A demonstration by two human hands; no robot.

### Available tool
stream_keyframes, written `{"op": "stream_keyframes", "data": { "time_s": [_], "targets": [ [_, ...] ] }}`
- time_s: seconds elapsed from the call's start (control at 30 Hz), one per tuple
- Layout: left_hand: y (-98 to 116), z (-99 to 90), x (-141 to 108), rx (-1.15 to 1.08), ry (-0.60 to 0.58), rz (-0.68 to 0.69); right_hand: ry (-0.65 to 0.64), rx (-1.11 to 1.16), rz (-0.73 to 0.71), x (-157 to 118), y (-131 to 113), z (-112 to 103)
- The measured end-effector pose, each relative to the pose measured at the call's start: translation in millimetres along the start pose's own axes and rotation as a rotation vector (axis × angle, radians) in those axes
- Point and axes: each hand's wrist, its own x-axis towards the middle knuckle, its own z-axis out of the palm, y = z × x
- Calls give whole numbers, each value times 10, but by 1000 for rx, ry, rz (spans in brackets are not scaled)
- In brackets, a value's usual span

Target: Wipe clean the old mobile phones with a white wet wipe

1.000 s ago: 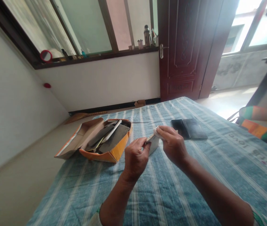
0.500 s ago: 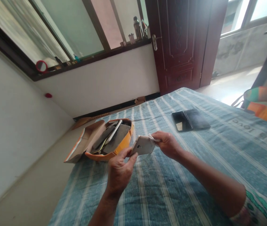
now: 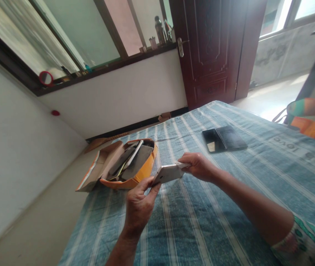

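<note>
A silver-white phone [image 3: 168, 174] is held above the striped blue bed cover, its back tilted up. My left hand [image 3: 141, 203] grips its left end between thumb and fingers. At the phone's right end, my right hand [image 3: 197, 166] pinches a small white cloth or tissue [image 3: 182, 164] against the edge. An orange box [image 3: 146, 168] with its lid folded open stands behind my left hand, with several dark and pale flat devices inside. Two dark devices, one [image 3: 214, 140] beside the other [image 3: 231, 138], lie on the cover beyond my right hand.
The striped cover [image 3: 202, 229] spreads under everything. Behind it are a white wall, a dark red door [image 3: 210, 48] and a window sill with a bottle [image 3: 160, 31] and a red round mirror [image 3: 46, 78]. A colourful bag [image 3: 310, 118] is at the right.
The phone has tilted flatter, so less of its back shows. My right hand stays at its right end with the white cloth. The camera view has shifted slightly.
</note>
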Motion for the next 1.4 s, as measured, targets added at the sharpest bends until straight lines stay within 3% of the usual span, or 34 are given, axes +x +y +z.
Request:
{"op": "stream_keyframes", "data": {
  "time_s": [0.2, 0.3, 0.47, 0.6, 0.8, 0.9, 1.03, 1.2, 1.4],
  "targets": [
    [-78, 234, -33, 76, -51, -17, -138, -324, -108, -19, -81, -263],
    [-95, 305, -40, 120, -82, 18, -188, -487, -133, -24, -158, -261],
    [-87, 298, -29, 150, -29, 98, -210, -663, -136, -29, -221, -157],
    [-95, 291, 2, 207, -18, 176, -113, -765, -155, -89, -294, 41],
    [-75, 256, 34, 197, -33, 248, 31, -891, -289, -202, -501, 588],
    [-81, 240, 51, 223, -13, 263, 79, -895, -285, -217, -493, 675],
    [-108, 240, 74, 248, -18, 251, 92, -897, -258, -218, -366, 546],
    [-113, 247, 77, 265, -31, 189, 115, -873, -82, -224, -177, 250],
    [-78, 237, 92, 265, -51, 150, 186, -609, 132, -249, 73, 37]
  ]
}}
